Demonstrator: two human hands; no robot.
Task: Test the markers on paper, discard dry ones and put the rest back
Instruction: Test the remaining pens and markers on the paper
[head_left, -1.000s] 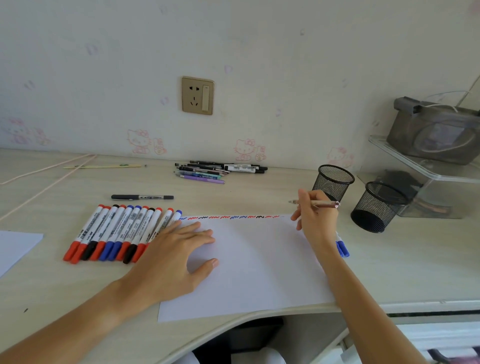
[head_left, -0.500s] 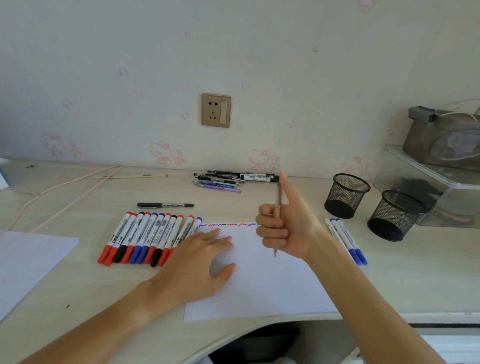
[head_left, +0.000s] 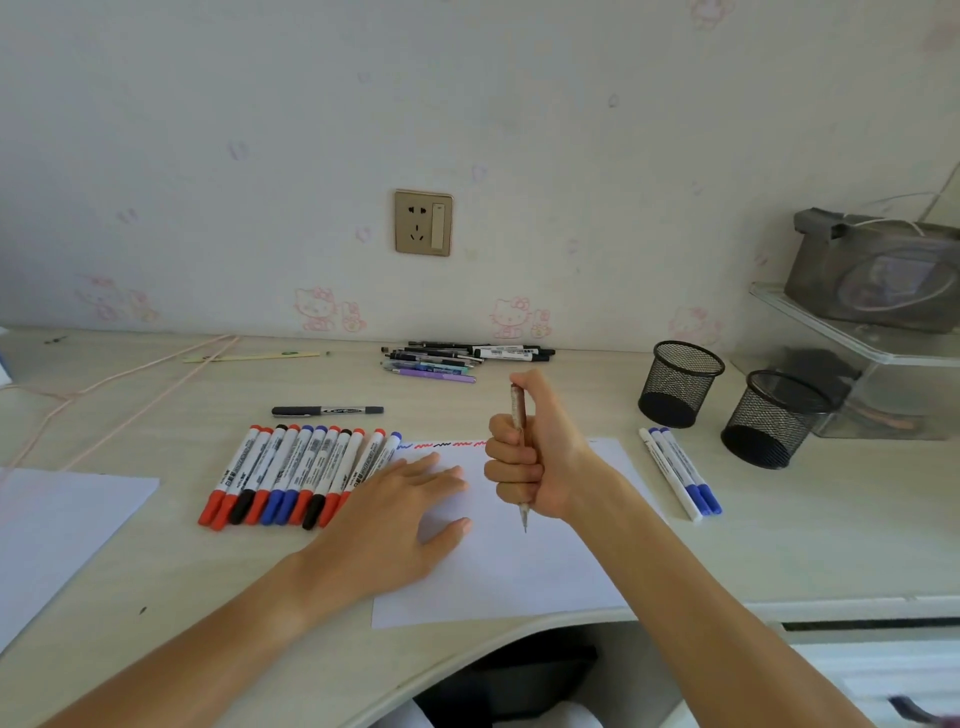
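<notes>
- Right hand (head_left: 540, 457) fist-clamps pen (head_left: 519, 441) upright, tip above paper (head_left: 519, 566), likely clicking it.
- Left hand (head_left: 395, 514) flat, fingers straight, pinning paper at counter's (head_left: 779, 551) front edge.
- Marker row (head_left: 296, 473) left of paper.

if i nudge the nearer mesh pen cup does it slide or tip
The nearer mesh cup looks like thin wire mesh and holds nothing visible, so it is probably light. It already leans toward the camera, so a nudge likely tips it or rolls it rather than sliding it across the desk.
</notes>
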